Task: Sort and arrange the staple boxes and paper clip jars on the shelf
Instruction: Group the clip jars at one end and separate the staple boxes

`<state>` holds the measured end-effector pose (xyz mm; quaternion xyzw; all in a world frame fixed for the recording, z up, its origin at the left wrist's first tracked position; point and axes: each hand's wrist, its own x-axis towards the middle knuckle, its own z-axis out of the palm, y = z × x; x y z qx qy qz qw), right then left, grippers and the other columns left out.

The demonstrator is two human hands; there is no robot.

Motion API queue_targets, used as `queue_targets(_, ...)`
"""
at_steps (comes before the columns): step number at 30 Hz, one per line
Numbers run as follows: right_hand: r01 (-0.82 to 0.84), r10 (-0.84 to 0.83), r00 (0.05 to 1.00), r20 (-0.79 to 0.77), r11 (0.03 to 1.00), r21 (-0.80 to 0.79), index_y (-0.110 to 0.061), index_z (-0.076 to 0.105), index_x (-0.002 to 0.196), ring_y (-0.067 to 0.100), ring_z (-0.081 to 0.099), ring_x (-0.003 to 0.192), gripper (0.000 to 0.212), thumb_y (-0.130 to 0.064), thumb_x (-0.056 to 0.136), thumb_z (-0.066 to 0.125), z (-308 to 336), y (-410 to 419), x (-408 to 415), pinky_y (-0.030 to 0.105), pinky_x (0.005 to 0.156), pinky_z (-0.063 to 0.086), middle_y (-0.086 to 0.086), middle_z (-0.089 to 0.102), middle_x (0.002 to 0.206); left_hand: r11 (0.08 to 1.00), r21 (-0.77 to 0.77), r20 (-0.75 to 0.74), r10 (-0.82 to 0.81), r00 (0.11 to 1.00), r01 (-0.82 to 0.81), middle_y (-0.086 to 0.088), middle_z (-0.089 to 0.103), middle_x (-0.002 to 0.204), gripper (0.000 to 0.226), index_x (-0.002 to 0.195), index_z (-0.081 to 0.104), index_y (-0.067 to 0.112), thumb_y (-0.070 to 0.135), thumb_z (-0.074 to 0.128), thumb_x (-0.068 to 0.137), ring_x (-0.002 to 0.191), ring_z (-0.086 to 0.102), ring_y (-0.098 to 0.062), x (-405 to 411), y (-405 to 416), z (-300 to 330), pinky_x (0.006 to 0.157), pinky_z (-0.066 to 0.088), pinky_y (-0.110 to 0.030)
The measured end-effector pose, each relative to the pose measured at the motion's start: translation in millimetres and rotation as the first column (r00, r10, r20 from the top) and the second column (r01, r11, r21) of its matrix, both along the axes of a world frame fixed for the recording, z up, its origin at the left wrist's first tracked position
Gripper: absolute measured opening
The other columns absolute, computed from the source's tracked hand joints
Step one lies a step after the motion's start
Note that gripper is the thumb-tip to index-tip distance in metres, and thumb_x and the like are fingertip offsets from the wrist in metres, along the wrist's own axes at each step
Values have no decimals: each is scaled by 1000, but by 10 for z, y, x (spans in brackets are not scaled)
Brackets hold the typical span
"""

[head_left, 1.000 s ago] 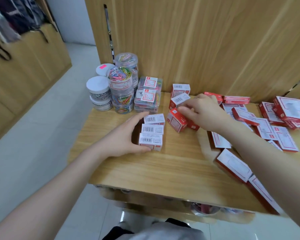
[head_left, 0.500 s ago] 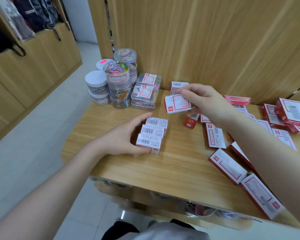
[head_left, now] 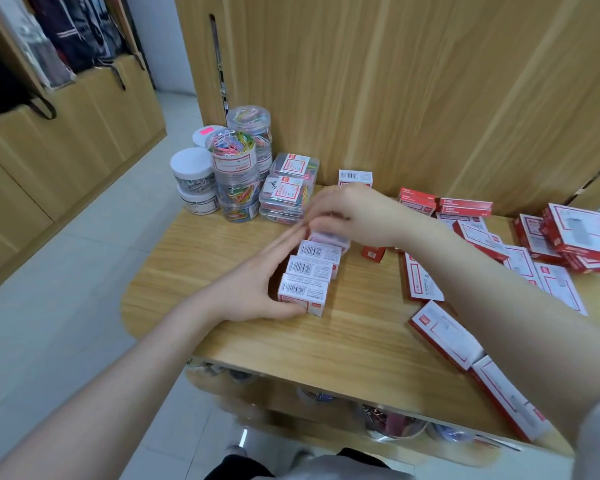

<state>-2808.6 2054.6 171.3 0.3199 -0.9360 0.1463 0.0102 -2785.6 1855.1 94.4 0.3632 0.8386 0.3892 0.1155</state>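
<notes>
At the far end of the row of small staple boxes (head_left: 309, 271), near the middle of the shelf (head_left: 243, 341), my right hand (head_left: 354, 216) sets down a fourth box (head_left: 328, 237). It is blurred, but my fingers appear curled round it from above, gripping it. My left hand (head_left: 253, 289) braces the row: fingers straight along its left side, thumb against the near end, nothing enclosed. Three boxes lie barcode-up, touching end to end.

Judgement: I should seat the new box flush against the third, barcode-up to match, and keep the left hand as a fence until it is released, or the row may skew.

Paper clip jars (head_left: 236, 174) stand stacked in the back left corner, with clear clip boxes (head_left: 288, 192) just beside them. Larger red boxes (head_left: 520, 251) lie scattered to the right, unsorted.
</notes>
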Motion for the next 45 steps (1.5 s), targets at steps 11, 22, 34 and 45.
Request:
queue_targets(11,125,-133,989,62,985,123,-12,62,114,20,55,108,36,1,80,61,-81,754,188,15,85,32,2,61,117,997,-77,39,-12,999,15,18,-5,154,113,145,-1,30,54,66,57,136,-5,15,-57,41,36,106,2,-1)
queue_targets(22,488,-371,811,452,855,-174,-3,64,100,17,61,58,16,-12,90,56,-67,709,140,22,56,53,12,66,87,996,-85,62,13,998,-7,27,2,149,109,146,7,31,42,73,60,133,0,20,-56,54,79,103,4,2)
queue_targets(34,249,-229,967,111,941,-230,-11,66,100,9,62,86,15,-15,90,56,-227,565,-30,21,76,48,-2,63,97,992,-129,94,-2,996,14,29,0,146,108,144,0,33,18,78,71,128,-1,27,-77,117,84,100,4,5)
queue_targets(45,213,-212,976,-55,977,12,-9,61,88,14,49,75,6,-10,83,61,-139,648,-381,33,76,46,5,58,95,993,-111,96,-31,995,41,33,-2,145,102,132,-3,52,38,72,64,133,-1,20,-101,167,109,104,4,1)
